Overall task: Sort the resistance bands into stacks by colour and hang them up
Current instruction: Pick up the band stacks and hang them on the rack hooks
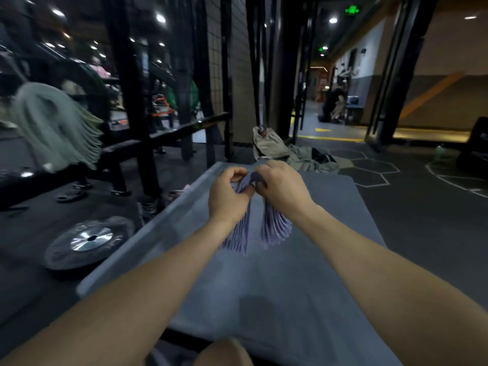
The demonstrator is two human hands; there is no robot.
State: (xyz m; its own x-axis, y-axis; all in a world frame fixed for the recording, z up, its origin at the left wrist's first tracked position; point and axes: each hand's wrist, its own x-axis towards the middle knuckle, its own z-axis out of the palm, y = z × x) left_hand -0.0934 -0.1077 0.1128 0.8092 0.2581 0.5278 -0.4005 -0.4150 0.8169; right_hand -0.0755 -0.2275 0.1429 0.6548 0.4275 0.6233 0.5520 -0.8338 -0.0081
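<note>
A thick bunch of purple resistance bands (274,228) is lifted over the grey mat (290,286), its two halves drooping down on either side of my hands. My left hand (227,196) grips the top of the bunch with curled fingers. Just to its right, my right hand (282,186) pinches the same fold. A stack of pale green bands (58,128) hangs draped over a black rack bar (124,146) at the left.
A weight plate (89,241) lies flat on the dark floor left of the mat. Black rack uprights (132,83) stand behind. A crumpled beige and green cloth pile (290,154) lies beyond the mat's far edge. A person (334,101) crouches far down the corridor.
</note>
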